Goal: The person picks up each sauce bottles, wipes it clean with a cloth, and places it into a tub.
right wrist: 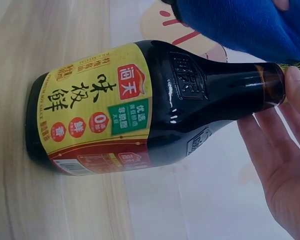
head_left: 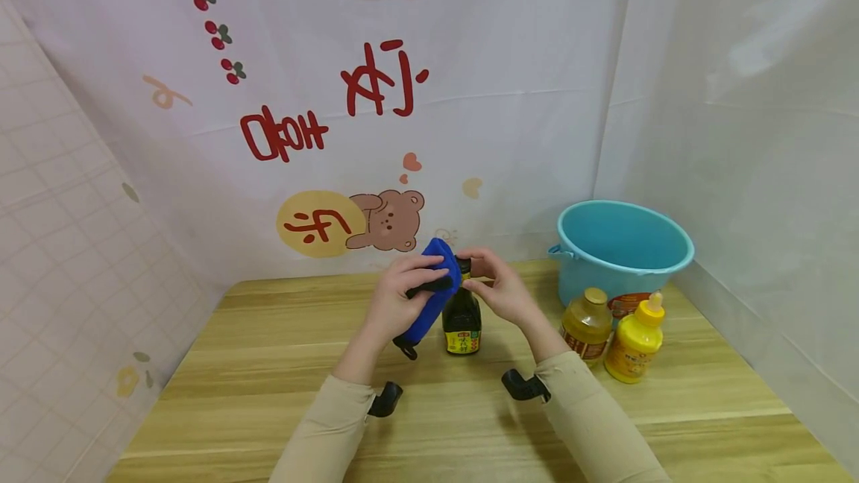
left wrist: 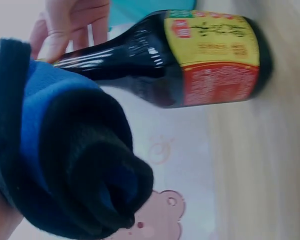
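Note:
My left hand (head_left: 396, 295) grips a rolled blue cloth (head_left: 424, 317) with black edging, its upper end against the neck of a dark soy sauce bottle (head_left: 461, 313). The bottle stands upright on the table, its yellow and red label (right wrist: 102, 100) plain in the right wrist view. With thumb and fingers, my right hand (head_left: 499, 291) pinches the bottle at its neck and cap. A black strap (left wrist: 9, 95) crosses the roll in the left wrist view, where the cloth's coiled end (left wrist: 105, 170) fills the lower left.
A light blue bucket (head_left: 570, 274) stands at the back right of the wooden table (head_left: 268, 364). In front of it are a gold-capped bottle (head_left: 586, 328) of amber liquid and a yellow squeeze bottle (head_left: 633, 345). A printed white curtain (head_left: 503, 95) hangs behind.

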Demonstrator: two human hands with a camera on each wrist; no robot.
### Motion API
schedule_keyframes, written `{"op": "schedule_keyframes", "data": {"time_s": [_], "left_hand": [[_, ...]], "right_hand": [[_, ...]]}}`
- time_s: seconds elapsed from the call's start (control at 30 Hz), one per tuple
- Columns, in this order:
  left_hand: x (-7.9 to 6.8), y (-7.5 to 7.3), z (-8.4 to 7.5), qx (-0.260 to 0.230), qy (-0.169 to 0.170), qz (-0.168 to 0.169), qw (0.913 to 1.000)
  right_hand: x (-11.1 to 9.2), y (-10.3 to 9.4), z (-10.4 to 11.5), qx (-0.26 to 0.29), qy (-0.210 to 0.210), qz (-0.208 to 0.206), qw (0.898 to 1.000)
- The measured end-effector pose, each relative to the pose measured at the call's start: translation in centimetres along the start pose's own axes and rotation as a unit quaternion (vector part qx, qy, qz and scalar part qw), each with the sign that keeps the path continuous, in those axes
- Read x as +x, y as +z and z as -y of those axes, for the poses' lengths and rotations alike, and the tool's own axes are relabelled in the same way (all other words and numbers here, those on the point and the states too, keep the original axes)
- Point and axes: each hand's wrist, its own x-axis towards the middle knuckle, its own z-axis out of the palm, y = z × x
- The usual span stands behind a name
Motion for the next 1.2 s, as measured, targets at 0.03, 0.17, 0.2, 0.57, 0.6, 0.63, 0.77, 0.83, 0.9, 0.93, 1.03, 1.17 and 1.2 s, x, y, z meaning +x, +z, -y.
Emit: {"op": "schedule_keyframes", "data": {"time_s": [0.03,0.17,0.2,0.57,0.6,0.63,0.77,0.83,0.9,0.93,1.03,1.17,1.2], "left_hand": [[-0.1,0.2,0.1,-0.005,0.000,-0.003,1.0000],[-0.8,0.8,0.7,-0.032,-0.006,-0.014,0.9994],[-0.9,1.0,0.8,-0.038,-0.008,-0.016,0.9991],[-2.9,1.9,2.0,-0.077,-0.050,0.038,0.9951],[-3.0,1.9,2.0,-0.076,-0.054,0.043,0.9947],[-3.1,1.9,2.0,-0.072,-0.058,0.050,0.9945],[-3.4,1.7,2.3,-0.064,-0.061,0.082,0.9928],[-3.6,1.6,2.5,-0.065,-0.060,0.098,0.9913],[-3.8,1.5,2.8,-0.071,-0.059,0.111,0.9896],[-3.8,1.5,2.9,-0.073,-0.061,0.117,0.9885],[-4.0,1.3,3.2,-0.083,-0.073,0.136,0.9846],[-4.3,1.0,3.6,-0.088,-0.090,0.155,0.9800],[-4.4,1.0,3.7,-0.089,-0.093,0.158,0.9791]], "right_hand": [[0.0,0.0,0.0,0.000,-0.002,0.000,1.000],[0.0,0.2,0.0,0.000,-0.001,-0.001,1.000],[0.0,0.2,0.0,0.000,0.000,-0.002,1.000],[-0.2,0.4,-0.4,0.005,0.000,-0.011,1.000],[-0.2,0.4,-0.4,0.004,0.000,-0.011,1.000],[-0.2,0.4,-0.4,0.001,0.000,-0.011,1.000],[-0.3,0.4,-0.2,-0.003,0.001,-0.014,1.000],[-0.3,0.4,-0.1,-0.003,0.003,-0.015,1.000],[-0.3,0.3,0.0,-0.001,0.006,-0.014,1.000],[-0.3,0.3,0.0,0.000,0.007,-0.013,1.000],[-0.3,0.3,0.0,0.000,0.011,-0.010,1.000],[-0.2,0.4,0.1,0.003,0.021,-0.009,1.000],[-0.2,0.4,0.1,0.003,0.022,-0.009,1.000]]}}
